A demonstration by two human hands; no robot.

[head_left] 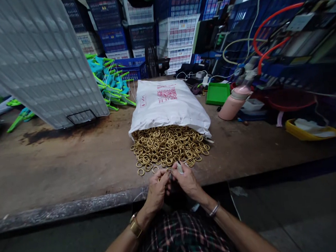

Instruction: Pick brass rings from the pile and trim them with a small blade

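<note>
A heap of brass-coloured rings point(169, 143) spills from the mouth of a white woven sack point(169, 106) with red print. Just in front of the heap, at the table edge, my two hands meet. My left hand point(156, 189) is closed, thumb against fingers, on what looks like one of the brass rings, mostly hidden by the fingers. My right hand point(188, 181) is closed around a small tool with a pale handle point(179, 167) and a dark tip; its exact kind is unclear. The fingertips of both hands touch or nearly touch. A few loose rings lie beside them.
A grey ribbed panel point(45, 61) stands at left on a wire stand. Green and blue plastic pieces point(113, 80) lie behind it. At right are a green tray point(218, 93), a pink bottle point(232, 104) and a yellow basket point(312, 131). Stacked crates point(177, 31) line the back.
</note>
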